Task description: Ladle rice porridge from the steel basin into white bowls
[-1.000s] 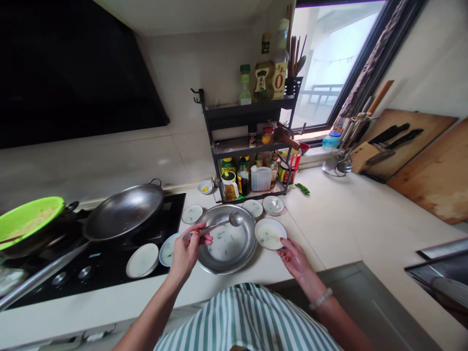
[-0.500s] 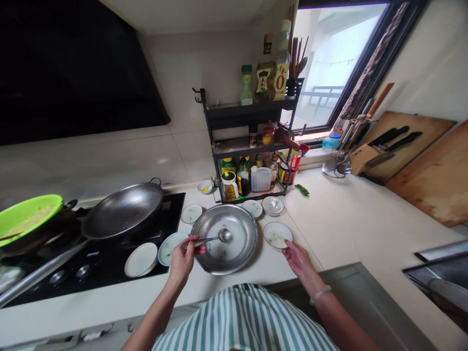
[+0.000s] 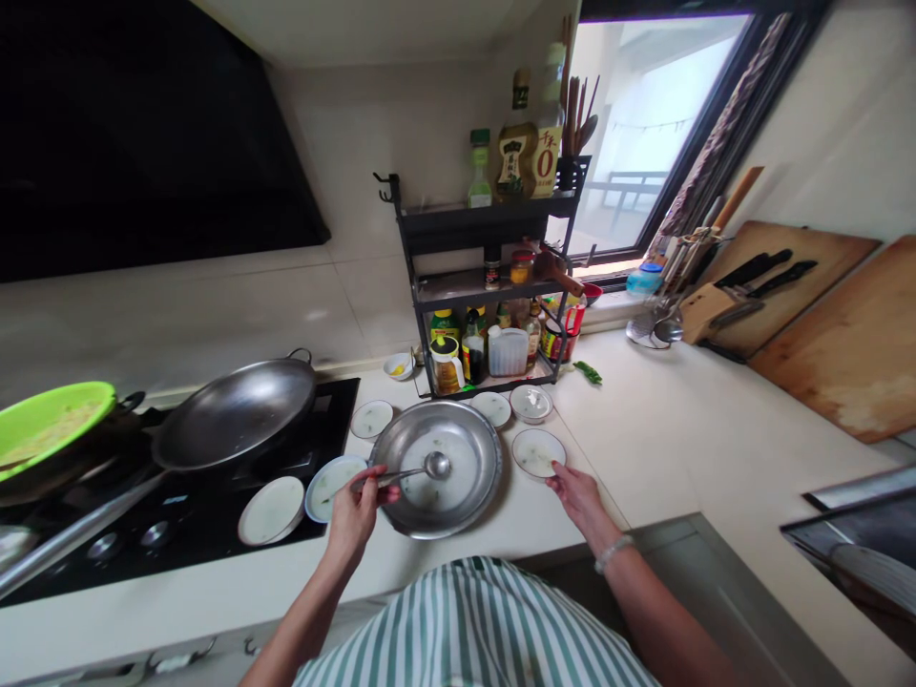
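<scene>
My left hand is closed around the handle of a metal spoon. The spoon's round head is over a wide stainless steel basin, which holds a cloudy whitish liquid with dark green bits. To the right of the basin, my right hand pinches the near rim of a small white bowl with similar pale contents. Close to my left hand is a blue-rimmed bowl, beside another white bowl at the hob's edge. Behind the basin are small bowls, including a left one and a right one.
A wok and a green colander over a dark pot stand on the black hob. A black rack with bottles rises behind the basin. Knife block and cutting boards lean at right. A green pepper lies on the counter.
The small bowl at my right hand has slid slightly away from me, with the fingers still at its rim. My left hand and the spoon look nearly unmoved; the view has shifted a little.
</scene>
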Motion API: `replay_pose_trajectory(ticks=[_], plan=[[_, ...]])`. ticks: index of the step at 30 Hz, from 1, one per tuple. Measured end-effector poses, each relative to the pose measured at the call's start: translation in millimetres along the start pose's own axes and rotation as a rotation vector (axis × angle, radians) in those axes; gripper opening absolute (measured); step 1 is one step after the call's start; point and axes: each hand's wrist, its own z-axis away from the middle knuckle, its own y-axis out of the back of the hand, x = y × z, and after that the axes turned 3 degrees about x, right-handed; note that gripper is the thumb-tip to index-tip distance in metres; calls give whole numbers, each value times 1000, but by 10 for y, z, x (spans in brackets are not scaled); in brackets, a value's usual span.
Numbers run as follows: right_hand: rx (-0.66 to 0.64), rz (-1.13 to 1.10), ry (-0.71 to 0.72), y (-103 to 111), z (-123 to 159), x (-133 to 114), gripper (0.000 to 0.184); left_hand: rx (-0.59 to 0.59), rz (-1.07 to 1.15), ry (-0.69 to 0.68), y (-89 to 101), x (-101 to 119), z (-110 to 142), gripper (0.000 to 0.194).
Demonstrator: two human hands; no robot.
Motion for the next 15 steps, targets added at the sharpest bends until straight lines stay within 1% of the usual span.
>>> replay_pose_trajectory(ticks=[6,8,9,11,12,13,15], plan=[[17,28,8,-17,50,-50,36,1,48,-5,-17,-8,11,44],[21,46,7,13,94,-95,41,3,71,0,-22,4,15,43],[50,62,25,53,112,-117,43,5,78,4,-22,14,17,42],[177,110,115,212,132,-142,48,7,84,8,-17,40,24,41],[281,142,187,336,134,-142,49,7,80,9,-11,53,28,41],[366,165,258,489,135,-131,49,7,76,8,-3,65,32,41],[529,176,343,859,143,-84,44,6,66,6,15,80,35,42]])
